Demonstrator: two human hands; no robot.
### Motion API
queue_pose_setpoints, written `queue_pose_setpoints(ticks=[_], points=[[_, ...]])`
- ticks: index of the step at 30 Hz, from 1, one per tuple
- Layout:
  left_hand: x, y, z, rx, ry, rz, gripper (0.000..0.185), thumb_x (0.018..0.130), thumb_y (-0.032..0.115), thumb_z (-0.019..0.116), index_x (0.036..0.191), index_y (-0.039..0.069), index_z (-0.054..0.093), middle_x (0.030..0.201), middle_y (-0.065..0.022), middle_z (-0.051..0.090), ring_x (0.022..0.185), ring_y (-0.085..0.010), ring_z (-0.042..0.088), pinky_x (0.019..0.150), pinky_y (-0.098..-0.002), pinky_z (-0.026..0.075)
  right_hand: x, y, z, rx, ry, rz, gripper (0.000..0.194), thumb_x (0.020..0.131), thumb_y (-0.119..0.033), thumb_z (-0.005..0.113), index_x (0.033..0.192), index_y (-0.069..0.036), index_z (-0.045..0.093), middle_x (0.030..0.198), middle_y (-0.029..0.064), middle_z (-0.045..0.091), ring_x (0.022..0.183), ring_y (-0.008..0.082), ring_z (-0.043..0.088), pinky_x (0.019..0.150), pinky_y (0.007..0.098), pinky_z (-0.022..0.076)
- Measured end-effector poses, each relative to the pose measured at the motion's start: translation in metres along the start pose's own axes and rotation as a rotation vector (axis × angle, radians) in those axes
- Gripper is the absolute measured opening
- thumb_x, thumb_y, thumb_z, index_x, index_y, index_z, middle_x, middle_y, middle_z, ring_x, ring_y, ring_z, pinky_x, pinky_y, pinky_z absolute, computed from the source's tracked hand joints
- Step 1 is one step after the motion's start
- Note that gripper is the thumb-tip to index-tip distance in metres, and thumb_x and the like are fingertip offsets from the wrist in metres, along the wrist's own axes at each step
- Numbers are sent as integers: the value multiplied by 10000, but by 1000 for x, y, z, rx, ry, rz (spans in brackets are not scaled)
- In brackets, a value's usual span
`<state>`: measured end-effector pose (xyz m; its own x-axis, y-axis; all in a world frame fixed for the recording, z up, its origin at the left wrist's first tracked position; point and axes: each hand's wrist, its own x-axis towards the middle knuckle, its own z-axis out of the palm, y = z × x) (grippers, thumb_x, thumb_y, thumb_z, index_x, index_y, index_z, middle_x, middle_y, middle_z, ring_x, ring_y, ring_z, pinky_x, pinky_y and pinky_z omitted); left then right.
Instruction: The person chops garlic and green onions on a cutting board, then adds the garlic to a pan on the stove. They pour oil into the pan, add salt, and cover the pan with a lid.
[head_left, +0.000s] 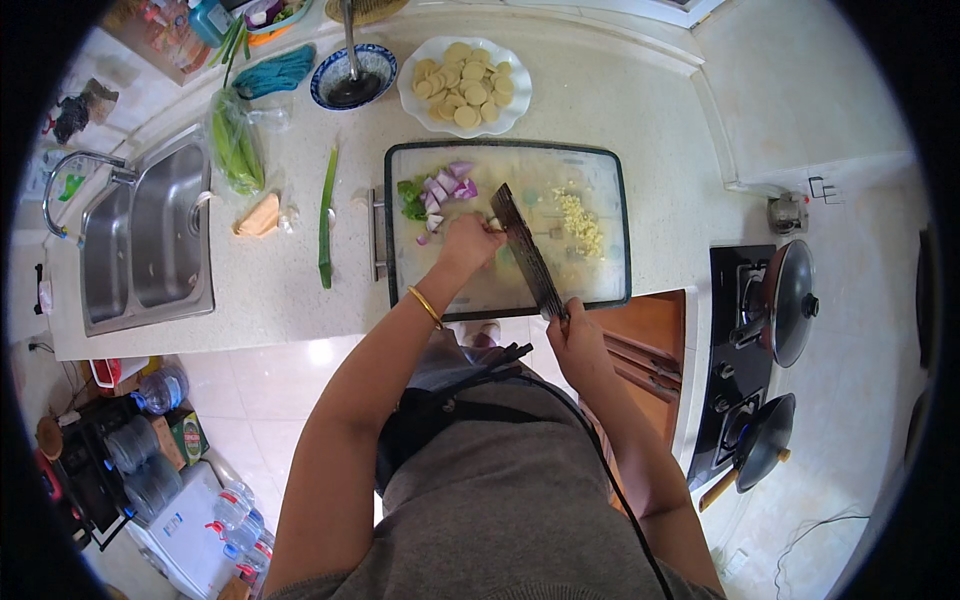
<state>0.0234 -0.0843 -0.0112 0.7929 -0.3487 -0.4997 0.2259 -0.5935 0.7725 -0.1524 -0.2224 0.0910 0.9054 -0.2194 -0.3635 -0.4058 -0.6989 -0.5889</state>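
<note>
My right hand (581, 339) grips a dark-bladed kitchen knife (529, 251), its blade slanting up and left over the translucent cutting board (592, 161). Against the left side of the blade, my left hand (474, 241) pinches a small pale piece (494, 223), perhaps garlic; the fingers partly hide it. Minced pale bits, likely garlic (581, 225), lie to the right of the knife. On the board's upper left sit chunks of purple onion (446, 184) beside chopped green pieces (410, 201).
Behind the board stand a scalloped white plate of pale round slices (466, 84) and a blue-patterned bowl (353, 79) holding dark liquid and a utensil. Leftward lie a green stalk (327, 221), bagged greens (234, 146) and a steel sink (169, 225). A gas stove (724, 379) carries two pans at right.
</note>
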Motion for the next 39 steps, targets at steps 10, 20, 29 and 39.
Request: queue_pose_setpoints(ticks=[10, 20, 29, 39], points=[[19, -28, 10, 8, 59, 134, 251, 774, 211, 712, 732, -26, 641, 573, -121, 631, 494, -208, 619, 494, -340, 485, 1, 1, -1, -52, -2, -7, 228, 911, -193, 526, 947, 8, 426, 690, 257, 603, 692, 466, 601, 605, 548, 459], [9, -16, 3, -132, 15, 88, 172, 784, 153, 693, 766, -15, 668, 574, -97, 644, 446, -160, 613, 455, -303, 493, 2, 6, -10, -35, -42, 24, 232, 903, -187, 535, 951, 12, 427, 714, 265, 610, 716, 475, 599, 617, 543, 458], [9, -11, 2, -105, 1, 90, 168, 776, 149, 673, 731, -12, 663, 557, -125, 636, 459, -203, 629, 492, -338, 517, 4, 24, 9, -46, -37, 64, 219, 910, -183, 532, 968, 1, 428, 707, 241, 613, 686, 445, 607, 590, 508, 458], [-16, -16, -18, -55, 264, 444, 107, 846, 87, 604, 920, 15, 632, 793, -99, 664, 681, -211, 648, 633, -305, 511, -19, 23, -15, 91, 52, 11, 214, 906, -176, 593, 974, 1, 495, 611, 156, 537, 540, 315, 533, 518, 406, 386]])
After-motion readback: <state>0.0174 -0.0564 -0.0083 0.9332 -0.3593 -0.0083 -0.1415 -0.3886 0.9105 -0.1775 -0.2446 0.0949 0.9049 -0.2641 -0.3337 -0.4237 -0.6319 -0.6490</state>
